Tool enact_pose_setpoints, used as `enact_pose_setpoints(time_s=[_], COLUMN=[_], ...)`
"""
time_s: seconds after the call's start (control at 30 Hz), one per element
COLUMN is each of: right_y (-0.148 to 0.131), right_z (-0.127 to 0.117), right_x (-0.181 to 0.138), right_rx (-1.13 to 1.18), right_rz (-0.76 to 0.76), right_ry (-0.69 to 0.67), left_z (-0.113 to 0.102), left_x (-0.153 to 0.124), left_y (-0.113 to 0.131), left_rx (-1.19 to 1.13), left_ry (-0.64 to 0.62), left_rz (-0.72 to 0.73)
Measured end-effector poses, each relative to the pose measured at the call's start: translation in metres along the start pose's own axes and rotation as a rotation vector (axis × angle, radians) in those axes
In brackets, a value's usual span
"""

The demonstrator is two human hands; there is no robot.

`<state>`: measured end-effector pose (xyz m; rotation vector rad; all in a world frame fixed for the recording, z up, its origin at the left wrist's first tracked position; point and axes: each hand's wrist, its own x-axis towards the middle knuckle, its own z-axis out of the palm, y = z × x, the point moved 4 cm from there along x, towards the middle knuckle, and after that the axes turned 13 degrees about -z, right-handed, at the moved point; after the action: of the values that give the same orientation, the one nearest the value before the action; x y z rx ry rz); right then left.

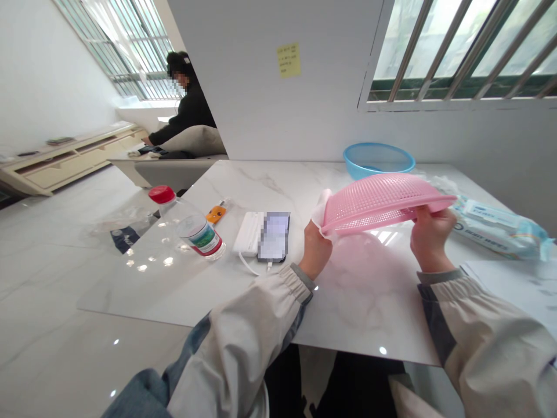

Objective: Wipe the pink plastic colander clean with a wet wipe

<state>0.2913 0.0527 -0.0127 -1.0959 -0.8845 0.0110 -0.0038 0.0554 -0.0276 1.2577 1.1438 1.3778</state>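
- Pink plastic strainer (383, 203) held clear above the marble table top (361, 302), tilted, spanned between both hands.
- Right hand (430, 238): fingers closed on the strainer's rim, a firm hold that seems right for steadying it.
- Left hand (315, 252): bunches a white wipe (321, 215) against the opposite rim; fingers narrow, mostly hidden, exact placement cannot be told.
- Firm, even pressure through the wipe looks best, working along the mesh.
- Nearby: blue basin (378, 159), wipes pack (496, 227), power bank (249, 233), phone (273, 237), plastic bottle (194, 226).

Red-capped water bottle (194, 226), blue basin (378, 157)
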Motion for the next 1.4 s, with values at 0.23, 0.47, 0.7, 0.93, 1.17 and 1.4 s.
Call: enact_pose_setpoints(time_s=[0.23, 0.47, 0.7, 0.93, 1.17, 1.4], right_y=[0.008, 0.018, 0.025, 0.025, 0.028, 0.027], right_z=[0.005, 0.011, 0.015, 0.017, 0.017, 0.017], right_x=[-0.005, -0.011, -0.016, -0.021, -0.023, -0.023], right_rx=[0.188, 0.294, 0.344, 0.347, 0.341, 0.34], right_rz=[0.118, 0.189, 0.348, 0.444, 0.448, 0.47], right_ry=[-0.015, -0.113, -0.185, -0.232, -0.279, -0.27], left_z=[0.001, 0.001, -0.002, -0.003, -0.002, -0.002], left_x=[0.001, 0.003, 0.004, 0.002, -0.001, -0.002], left_y=[-0.001, 0.001, 0.008, 0.014, 0.016, 0.016], left_rx=[-0.015, -0.027, 0.007, -0.024, -0.081, -0.116], left_ry=[-0.001, -0.032, 0.007, -0.001, -0.006, -0.003], left_rz=[-0.009, 0.01, 0.04, -0.021, -0.056, -0.112])
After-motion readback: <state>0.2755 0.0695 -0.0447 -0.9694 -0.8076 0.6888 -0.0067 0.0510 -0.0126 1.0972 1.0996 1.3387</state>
